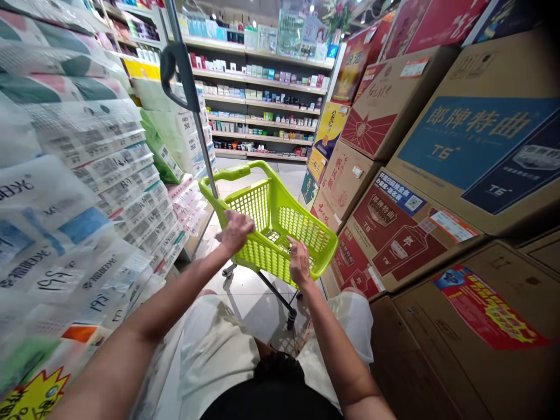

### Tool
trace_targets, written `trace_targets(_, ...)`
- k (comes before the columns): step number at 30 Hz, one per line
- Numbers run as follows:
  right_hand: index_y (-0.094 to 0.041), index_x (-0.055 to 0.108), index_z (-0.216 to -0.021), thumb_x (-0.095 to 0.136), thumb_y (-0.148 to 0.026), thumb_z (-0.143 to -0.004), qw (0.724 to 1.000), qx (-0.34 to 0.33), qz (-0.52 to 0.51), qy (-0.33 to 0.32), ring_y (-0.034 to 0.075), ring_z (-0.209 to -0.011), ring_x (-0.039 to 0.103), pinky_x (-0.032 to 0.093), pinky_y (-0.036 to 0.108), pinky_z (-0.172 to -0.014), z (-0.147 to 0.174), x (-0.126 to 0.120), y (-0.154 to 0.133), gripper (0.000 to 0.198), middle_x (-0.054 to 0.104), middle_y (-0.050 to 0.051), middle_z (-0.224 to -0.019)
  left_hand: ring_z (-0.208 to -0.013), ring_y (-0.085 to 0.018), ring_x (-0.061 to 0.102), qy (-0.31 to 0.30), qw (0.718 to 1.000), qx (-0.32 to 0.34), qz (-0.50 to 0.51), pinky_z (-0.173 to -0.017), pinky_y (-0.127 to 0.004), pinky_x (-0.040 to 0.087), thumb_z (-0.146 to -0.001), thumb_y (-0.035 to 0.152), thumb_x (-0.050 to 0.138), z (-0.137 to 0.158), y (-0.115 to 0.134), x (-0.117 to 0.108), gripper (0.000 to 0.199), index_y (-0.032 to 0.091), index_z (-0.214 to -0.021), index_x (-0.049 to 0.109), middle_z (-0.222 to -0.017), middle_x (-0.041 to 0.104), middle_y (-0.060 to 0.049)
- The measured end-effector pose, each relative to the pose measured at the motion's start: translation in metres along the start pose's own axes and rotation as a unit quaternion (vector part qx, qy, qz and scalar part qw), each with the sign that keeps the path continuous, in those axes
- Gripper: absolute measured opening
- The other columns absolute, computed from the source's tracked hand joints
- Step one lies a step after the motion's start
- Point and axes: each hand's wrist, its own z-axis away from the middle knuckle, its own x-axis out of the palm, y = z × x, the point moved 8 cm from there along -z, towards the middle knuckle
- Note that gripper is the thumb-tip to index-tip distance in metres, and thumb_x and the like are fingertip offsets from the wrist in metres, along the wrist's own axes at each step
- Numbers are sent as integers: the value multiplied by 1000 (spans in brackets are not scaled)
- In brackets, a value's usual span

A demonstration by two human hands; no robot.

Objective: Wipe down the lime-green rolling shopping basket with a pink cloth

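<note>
A lime-green shopping cart (245, 254) with a perforated basket stands before me on a dark wheeled frame. My left hand (236, 230) is at the basket's left rim, its fingers bent over the edge; slight blur softens their outline. At the basket's near side, my right hand (300, 262) is by the rim, fingers apart and pointing up over the inside, with nothing visible in them. A grey pole with a dark loop handle (188, 76) rises at the cart's far left corner, beside its green push bar (231, 173).
Packs of tissue paper (96, 128) are stacked high on my left. Printed cardboard cartons (420, 175) form a wall close on my right. Across the aisle, shelves (262, 76) hold small boxes and bottles. Pale tiles (251, 318) show under the cart.
</note>
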Motion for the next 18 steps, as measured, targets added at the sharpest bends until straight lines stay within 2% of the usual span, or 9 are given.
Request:
trace_targets(2,-21,58,-145,6,-51,-110,999,-22,20,-13,21,-139,55,26,51,-130,-2,9,-3,70,66,11,-144,-116,-32,52,-44,998,43,-30,-100,-49,50,-85,0,48,0,3,5,42,23,-109,74,-117,61,-13)
trace_targets(3,-20,57,-146,7,-50,-110,999,-32,35,-22,21,-140,55,26,51,-129,-3,13,-4,68,65,11,-145,-113,-31,54,-46,997,34,-47,-98,-48,51,-85,0,49,-4,-6,1,42,23,-111,74,-117,60,-13)
trace_targets(6,-20,56,-147,11,-47,-110,992,-56,102,-53,23,-139,56,30,51,-127,-2,28,-2,64,65,12,-145,-106,-31,55,5,994,-68,-89,-92,-46,52,-87,1,51,-22,-50,-29,41,18,-116,74,-116,57,-15)
trace_targets(8,-20,56,-147,15,-46,-110,985,-64,144,-67,25,-139,57,32,51,-125,-1,35,1,60,65,13,-146,-104,-30,55,45,987,-122,-91,-92,-46,52,-88,3,50,-27,-71,-46,38,14,-116,73,-115,56,-15)
trace_targets(10,-20,55,-148,18,-44,-111,981,-70,169,-71,26,-138,57,34,51,-123,2,40,2,58,65,14,-146,-106,-29,55,45,991,-105,-70,-94,-46,52,-90,5,49,-26,-71,-47,35,13,-113,74,-115,57,-14)
trace_targets(13,-20,55,-148,19,-42,-111,978,-78,182,-65,26,-137,58,34,50,-123,5,40,2,55,65,13,-146,-111,-29,55,-8,999,-15,-45,-98,-45,53,-88,7,51,-19,-53,-31,36,19,-111,76,-119,60,-13)
trace_targets(14,-21,55,-148,20,-42,-111,978,-81,183,-64,26,-136,59,34,49,-123,5,39,1,54,66,13,-145,-110,-29,55,-13,999,-10,-45,-97,-46,54,-88,7,52,-18,-54,-30,36,21,-110,76,-118,61,-13)
trace_targets(16,-22,55,-147,21,-42,-111,977,-82,184,-63,25,-134,60,34,49,-123,5,36,1,54,66,12,-144,-104,-31,56,18,997,-60,-48,-93,-48,55,-87,9,52,-20,-68,-38,36,22,-110,76,-111,61,-14)
trace_targets(18,-21,56,-145,20,-41,-111,978,-75,186,-61,25,-133,61,34,49,-122,3,31,2,54,67,12,-143,-103,-33,56,76,989,-121,-30,-92,-52,55,-87,9,51,-19,-82,-49,36,20,-112,75,-106,59,-15)
